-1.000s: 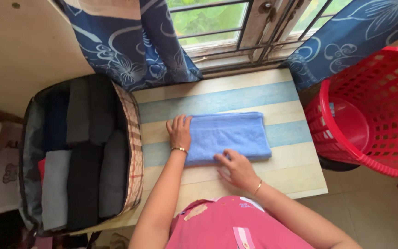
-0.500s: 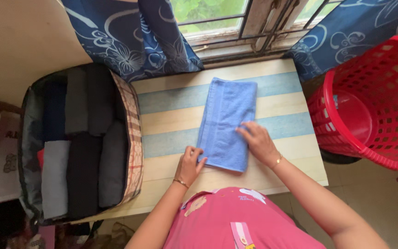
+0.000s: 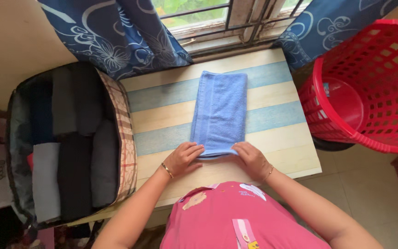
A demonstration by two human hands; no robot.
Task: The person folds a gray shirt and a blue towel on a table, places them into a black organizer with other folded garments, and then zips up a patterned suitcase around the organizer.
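Head view — blue folded towel (image 3: 220,112) on striped table (image 3: 277,97), long axis running from window toward person. Left hand (image 3: 184,158) and right hand (image 3: 251,159) both at towel's near short edge, fingers curled, pinching its two near corners — equally near. Open suitcase (image 3: 70,143) left of towel; red basket (image 3: 369,83) right.

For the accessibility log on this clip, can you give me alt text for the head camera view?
Seen from above, a person's left hand and right hand grip the near end of a folded blue towel lying lengthwise on a striped table. An open bag of folded dark clothes sits to the left, a red laundry basket to the right.
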